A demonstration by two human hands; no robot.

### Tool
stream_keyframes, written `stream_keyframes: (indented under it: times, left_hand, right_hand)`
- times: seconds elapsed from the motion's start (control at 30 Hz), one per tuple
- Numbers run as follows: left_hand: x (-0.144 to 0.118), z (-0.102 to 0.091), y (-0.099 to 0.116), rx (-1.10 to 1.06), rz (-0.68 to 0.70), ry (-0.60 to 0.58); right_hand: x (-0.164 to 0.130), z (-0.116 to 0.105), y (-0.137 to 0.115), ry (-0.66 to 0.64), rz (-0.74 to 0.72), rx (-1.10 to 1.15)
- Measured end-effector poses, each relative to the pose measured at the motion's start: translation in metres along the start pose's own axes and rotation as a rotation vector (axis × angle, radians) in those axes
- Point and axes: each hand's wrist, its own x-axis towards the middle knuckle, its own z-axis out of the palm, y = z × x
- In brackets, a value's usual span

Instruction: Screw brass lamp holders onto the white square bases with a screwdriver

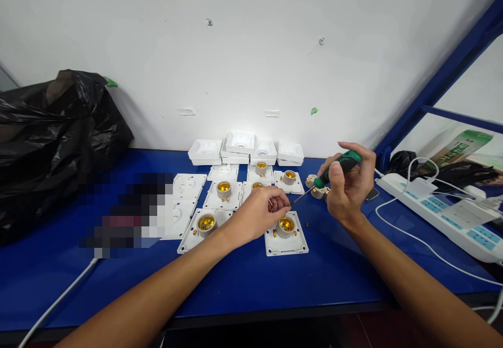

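A pixelated block (129,209) masks whatever lies on the blue bench (275,280) at left, partly covering two white plates (184,201). The left hand (257,214) hides what its fingertips pinch and conceals part of a socket plate (255,186) behind it. The screwdriver (330,175) tip is too small to make out. The power strip (444,214) and black bag (51,138) run off the frame's edges.

Your right hand (348,188) grips a green-handled screwdriver (334,172), tip angled down-left toward your left hand (257,214), which pinches something small (too tiny to identify) over a white lamp-holder plate (286,234). Far: stacked white covers (245,150). Right: power strip (440,211). Left: black bag (51,138).
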Motion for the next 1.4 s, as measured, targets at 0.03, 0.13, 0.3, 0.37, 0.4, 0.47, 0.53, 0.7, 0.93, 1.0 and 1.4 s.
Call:
stream_keyframes:
  times: [0.03, 0.13, 0.3, 0.37, 0.4, 0.47, 0.53, 0.7, 0.93, 1.0, 1.4]
  left_hand:
    - [-0.0001, -0.0002, 0.0001, 0.0, -0.001, 0.0]
    - [-0.0001, -0.0002, -0.0001, -0.007, -0.001, -0.004]
    - [0.0008, 0.0005, -0.001, -0.044, -0.006, -0.005]
    - [0.0009, 0.0003, -0.0009, -0.073, -0.009, -0.009]
    - [0.0008, 0.0001, -0.0007, -0.083, -0.011, -0.011]
    - [0.0007, -0.0008, -0.0002, -0.092, -0.014, -0.01]
    - [0.0006, -0.0018, 0.0002, -0.085, -0.013, -0.01]
    - [0.0005, -0.0028, -0.0004, -0.057, -0.012, -0.014]
    - [0.0007, -0.002, -0.0024, -0.074, -0.019, -0.011]
    - [0.0009, -0.0024, -0.002, -0.079, -0.021, -0.01]
    - [0.0011, -0.0025, -0.0011, -0.109, -0.032, 0.017]
  right_hand:
    - [-0.0002, 0.0, -0.0005, -0.003, -0.001, -0.001]
    - [-0.0011, -0.0004, -0.0012, -0.012, 0.007, -0.002]
    - [-0.0017, -0.001, -0.0009, -0.018, -0.008, -0.011]
    - [-0.001, -0.0008, -0.0008, -0.01, -0.014, -0.005]
    - [-0.0005, -0.0007, -0.0008, -0.004, -0.015, 0.001]
    - [0.0003, -0.0008, -0.0005, 0.006, -0.011, 0.006]
    - [0.0008, -0.0013, 0.0001, 0.008, -0.009, 0.0]
    - [0.0007, -0.0029, 0.0012, -0.01, -0.044, -0.002]
    - [0.0005, -0.0013, -0.0012, -0.008, -0.024, 0.002]
    - [0.0001, -0.0015, -0.0003, -0.013, -0.01, 0.006]
    - [0.0009, -0.0015, -0.0043, -0.071, 0.058, 0.042]
